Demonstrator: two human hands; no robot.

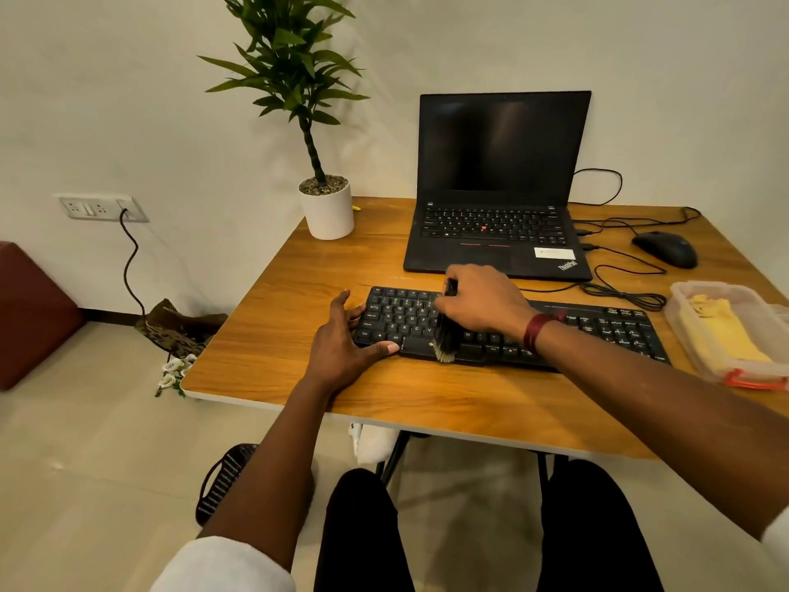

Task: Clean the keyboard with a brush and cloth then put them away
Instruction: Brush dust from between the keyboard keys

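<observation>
A black keyboard [597, 326] lies across the wooden table [299, 284] in front of a laptop. My right hand [482, 301] grips a dark brush [447, 335] whose bristles rest on the keys left of the keyboard's middle. My left hand [341, 339] holds the keyboard's left end, fingers spread on its edge and the thumb on its front corner. A yellow cloth [721, 331] lies inside a clear plastic box [683, 318] at the right edge of the table.
An open black laptop [499, 185] stands behind the keyboard. A black mouse [666, 249] and loose cables [627, 288] lie at the back right. A potted plant [326, 207] stands at the back left corner. My legs are under the table's near edge.
</observation>
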